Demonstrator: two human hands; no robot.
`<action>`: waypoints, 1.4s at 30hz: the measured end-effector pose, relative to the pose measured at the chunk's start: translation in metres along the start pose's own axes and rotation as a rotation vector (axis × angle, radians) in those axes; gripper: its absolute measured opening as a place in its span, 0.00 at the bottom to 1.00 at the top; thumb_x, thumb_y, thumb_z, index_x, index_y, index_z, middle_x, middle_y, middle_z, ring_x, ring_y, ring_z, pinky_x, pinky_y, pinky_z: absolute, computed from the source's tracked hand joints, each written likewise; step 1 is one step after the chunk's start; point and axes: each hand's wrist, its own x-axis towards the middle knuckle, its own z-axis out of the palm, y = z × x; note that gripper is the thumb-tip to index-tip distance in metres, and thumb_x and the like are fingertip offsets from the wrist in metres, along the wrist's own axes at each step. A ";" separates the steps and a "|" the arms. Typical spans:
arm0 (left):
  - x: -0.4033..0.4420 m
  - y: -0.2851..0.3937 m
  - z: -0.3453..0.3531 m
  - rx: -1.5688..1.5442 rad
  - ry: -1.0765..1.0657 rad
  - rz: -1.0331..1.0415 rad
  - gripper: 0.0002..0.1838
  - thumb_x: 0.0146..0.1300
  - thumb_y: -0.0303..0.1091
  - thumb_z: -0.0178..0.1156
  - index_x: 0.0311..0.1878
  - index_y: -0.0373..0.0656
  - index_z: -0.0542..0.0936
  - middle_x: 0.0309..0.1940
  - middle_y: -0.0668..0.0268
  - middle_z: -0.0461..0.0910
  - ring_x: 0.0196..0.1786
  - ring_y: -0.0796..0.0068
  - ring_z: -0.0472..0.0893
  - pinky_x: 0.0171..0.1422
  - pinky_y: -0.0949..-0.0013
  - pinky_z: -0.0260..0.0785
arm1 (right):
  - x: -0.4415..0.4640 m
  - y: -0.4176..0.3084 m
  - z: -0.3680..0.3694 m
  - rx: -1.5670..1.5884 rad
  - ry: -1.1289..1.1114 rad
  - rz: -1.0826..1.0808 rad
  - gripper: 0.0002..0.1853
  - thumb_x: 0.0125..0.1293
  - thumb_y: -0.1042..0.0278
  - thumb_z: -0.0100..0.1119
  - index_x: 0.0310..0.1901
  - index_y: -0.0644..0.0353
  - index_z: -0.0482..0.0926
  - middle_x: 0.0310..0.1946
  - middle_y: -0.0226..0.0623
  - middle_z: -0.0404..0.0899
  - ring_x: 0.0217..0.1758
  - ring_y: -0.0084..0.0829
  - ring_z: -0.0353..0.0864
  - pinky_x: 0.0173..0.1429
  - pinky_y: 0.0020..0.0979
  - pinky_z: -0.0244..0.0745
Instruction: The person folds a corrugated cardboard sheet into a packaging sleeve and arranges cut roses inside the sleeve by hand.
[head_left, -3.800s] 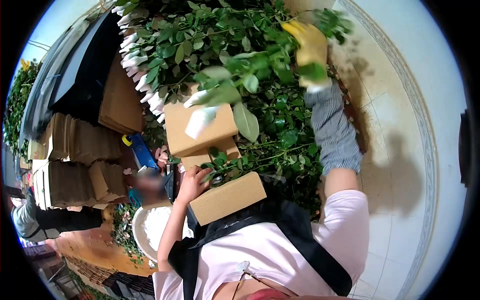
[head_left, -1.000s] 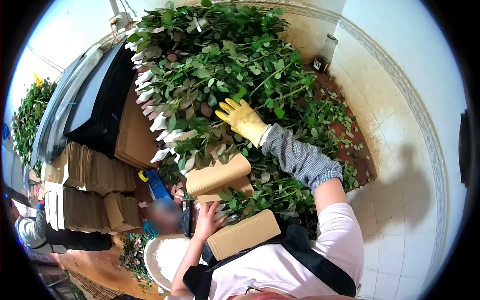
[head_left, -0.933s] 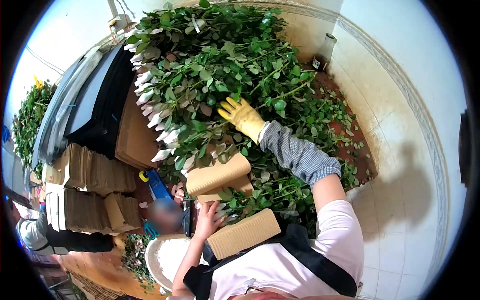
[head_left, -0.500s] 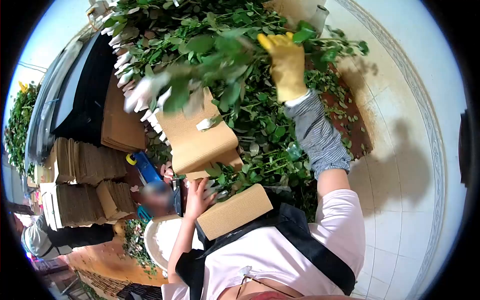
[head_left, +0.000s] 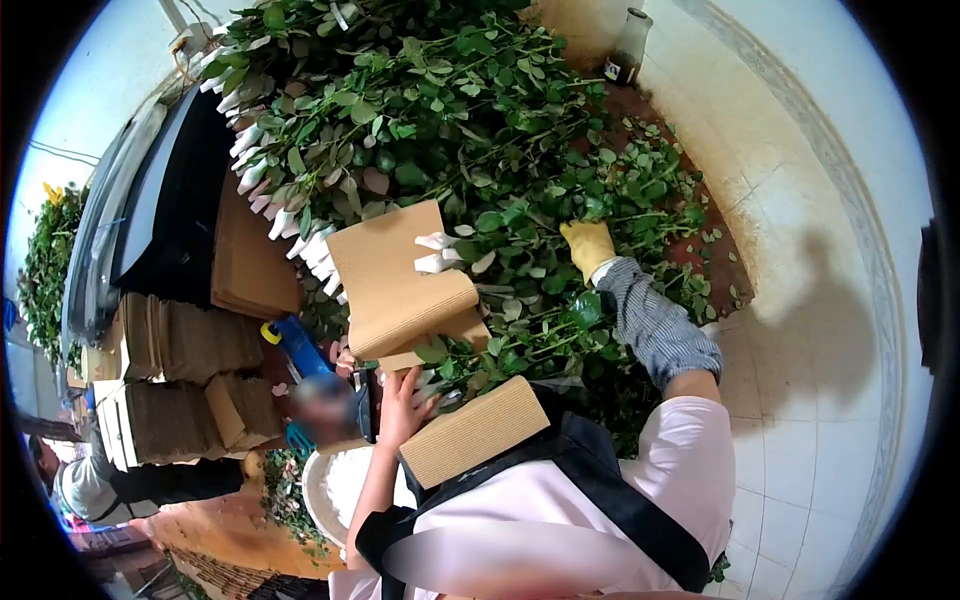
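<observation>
My left hand point(head_left: 402, 405) is bare and lies with fingers stretched and apart at the lower edge of a corrugated cardboard sheet point(head_left: 395, 260), beside some leafy stems. My right hand point(head_left: 588, 248) wears a yellow glove. Its fingers are curled round leafy rose stems to the right of the sheet; the exact grip is partly hidden. Two white-sleeved rose heads point(head_left: 437, 252) rest on the sheet. A folded corrugated cardboard piece point(head_left: 475, 430) sits close to my apron.
A large heap of leafy roses point(head_left: 430, 110) with white-sleeved heads fills the back. Stacked cardboard point(head_left: 165, 420) stands left, near a blue tool point(head_left: 298, 345) and a white bucket point(head_left: 322, 500). A glass bottle point(head_left: 628, 50) stands by the wall. Another person point(head_left: 90, 485) is at far left.
My right hand has come down toward me from above the heap, where it carried a blurred rose. A second white-sleeved head now lies on the sheet. My left hand stays near the sheet's edge.
</observation>
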 end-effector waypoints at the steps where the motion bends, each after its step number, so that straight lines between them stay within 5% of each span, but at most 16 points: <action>1: 0.001 0.001 -0.002 0.004 -0.007 0.009 0.34 0.53 0.32 0.76 0.64 0.37 0.75 0.54 0.50 0.75 0.57 0.49 0.76 0.62 0.55 0.71 | 0.019 0.008 0.023 0.035 0.009 -0.013 0.28 0.69 0.72 0.55 0.72 0.54 0.70 0.69 0.42 0.73 0.69 0.43 0.74 0.71 0.41 0.68; 4: -0.001 0.000 -0.002 0.001 0.023 0.013 0.34 0.52 0.32 0.76 0.63 0.37 0.76 0.52 0.51 0.76 0.56 0.50 0.76 0.62 0.55 0.70 | 0.071 0.051 0.035 0.331 -0.062 -0.244 0.31 0.70 0.68 0.54 0.74 0.53 0.66 0.72 0.43 0.70 0.71 0.45 0.72 0.74 0.42 0.66; 5: -0.001 0.004 -0.005 0.051 0.029 0.039 0.34 0.51 0.32 0.76 0.63 0.37 0.76 0.52 0.52 0.76 0.55 0.50 0.76 0.62 0.54 0.70 | 0.060 0.056 -0.015 0.567 -0.347 -0.194 0.32 0.70 0.64 0.55 0.75 0.53 0.65 0.73 0.44 0.69 0.72 0.47 0.70 0.75 0.41 0.64; 6: 0.002 0.007 -0.007 0.099 0.040 0.067 0.34 0.51 0.32 0.76 0.62 0.37 0.77 0.52 0.52 0.76 0.54 0.51 0.76 0.62 0.53 0.70 | 0.071 0.060 -0.033 0.423 -0.340 -0.135 0.30 0.70 0.60 0.57 0.73 0.54 0.68 0.69 0.43 0.73 0.68 0.45 0.74 0.74 0.45 0.66; 8: 0.001 0.010 -0.005 0.104 0.095 0.054 0.34 0.49 0.32 0.77 0.62 0.38 0.77 0.52 0.52 0.75 0.53 0.51 0.76 0.61 0.53 0.69 | 0.039 0.022 -0.121 0.009 -0.177 0.126 0.28 0.70 0.59 0.60 0.69 0.54 0.71 0.63 0.43 0.78 0.62 0.45 0.79 0.71 0.52 0.66; 10: -0.001 0.006 -0.002 0.062 0.086 0.021 0.34 0.48 0.33 0.77 0.61 0.39 0.78 0.51 0.52 0.74 0.53 0.50 0.76 0.61 0.53 0.70 | 0.008 -0.019 -0.179 -0.119 0.279 0.131 0.26 0.70 0.57 0.61 0.67 0.53 0.73 0.56 0.42 0.82 0.56 0.43 0.82 0.69 0.57 0.66; 16: 0.005 0.000 -0.006 -0.023 -0.007 0.070 0.34 0.48 0.34 0.75 0.61 0.40 0.76 0.51 0.54 0.77 0.56 0.50 0.75 0.63 0.54 0.68 | 0.122 -0.138 -0.284 0.754 0.975 -0.787 0.25 0.68 0.64 0.61 0.67 0.51 0.74 0.59 0.42 0.81 0.64 0.41 0.77 0.70 0.39 0.68; 18: 0.005 0.007 -0.012 0.015 -0.048 0.028 0.34 0.49 0.34 0.75 0.61 0.40 0.76 0.52 0.55 0.77 0.57 0.50 0.74 0.64 0.53 0.68 | 0.173 -0.158 -0.315 0.192 1.250 -0.489 0.24 0.67 0.67 0.61 0.65 0.52 0.75 0.62 0.39 0.79 0.68 0.39 0.75 0.71 0.41 0.67; 19: 0.004 0.005 -0.011 0.007 -0.021 0.051 0.34 0.49 0.34 0.74 0.62 0.41 0.76 0.53 0.56 0.77 0.58 0.50 0.74 0.65 0.53 0.67 | 0.202 -0.162 -0.307 0.050 1.173 -0.384 0.23 0.66 0.68 0.61 0.63 0.52 0.77 0.62 0.36 0.80 0.68 0.37 0.74 0.73 0.40 0.65; 20: 0.003 0.005 -0.010 0.007 -0.005 0.033 0.34 0.49 0.34 0.74 0.62 0.41 0.76 0.53 0.56 0.77 0.58 0.50 0.74 0.65 0.53 0.67 | 0.214 -0.169 -0.305 -0.052 0.687 -0.273 0.18 0.61 0.73 0.63 0.54 0.48 0.84 0.62 0.33 0.81 0.68 0.34 0.75 0.77 0.42 0.58; 26: 0.003 0.007 -0.013 0.002 -0.018 0.027 0.36 0.47 0.33 0.74 0.63 0.43 0.76 0.56 0.58 0.78 0.59 0.52 0.74 0.65 0.54 0.66 | 0.135 -0.164 -0.313 0.123 1.350 -0.412 0.20 0.52 0.79 0.66 0.48 0.53 0.85 0.53 0.31 0.86 0.62 0.34 0.81 0.76 0.40 0.66; 29: 0.002 0.002 -0.009 0.025 0.019 0.050 0.37 0.46 0.33 0.74 0.64 0.43 0.75 0.51 0.58 0.78 0.57 0.52 0.74 0.64 0.54 0.66 | 0.108 -0.108 -0.300 0.110 1.285 -0.515 0.19 0.51 0.82 0.63 0.46 0.55 0.84 0.45 0.39 0.87 0.49 0.43 0.85 0.63 0.41 0.78; 30: 0.000 0.001 -0.008 0.022 0.015 0.030 0.37 0.45 0.33 0.74 0.64 0.43 0.75 0.49 0.58 0.78 0.56 0.52 0.74 0.64 0.53 0.66 | 0.089 -0.087 -0.292 0.140 1.167 -0.482 0.14 0.52 0.82 0.57 0.40 0.59 0.83 0.32 0.45 0.83 0.42 0.46 0.84 0.55 0.46 0.79; 33: -0.003 -0.003 -0.005 -0.049 0.004 -0.016 0.39 0.44 0.32 0.75 0.64 0.41 0.73 0.47 0.57 0.77 0.57 0.52 0.74 0.64 0.52 0.65 | 0.023 -0.041 -0.242 0.516 1.116 -0.649 0.18 0.56 0.80 0.60 0.49 0.62 0.83 0.41 0.47 0.83 0.45 0.50 0.81 0.52 0.42 0.77; 39: -0.005 -0.005 -0.001 -0.092 0.035 -0.037 0.35 0.48 0.33 0.74 0.61 0.41 0.74 0.48 0.55 0.76 0.57 0.49 0.73 0.63 0.52 0.66 | -0.116 -0.037 -0.126 0.733 0.294 -0.452 0.20 0.56 0.86 0.59 0.48 0.57 0.86 0.45 0.40 0.85 0.51 0.37 0.83 0.57 0.35 0.77; 42: -0.001 -0.003 -0.006 -0.086 0.007 -0.024 0.33 0.47 0.34 0.75 0.59 0.41 0.75 0.52 0.56 0.77 0.59 0.51 0.74 0.64 0.54 0.66 | -0.119 -0.049 -0.016 0.369 0.533 -0.487 0.11 0.55 0.76 0.68 0.42 0.59 0.86 0.29 0.39 0.83 0.34 0.42 0.81 0.43 0.40 0.76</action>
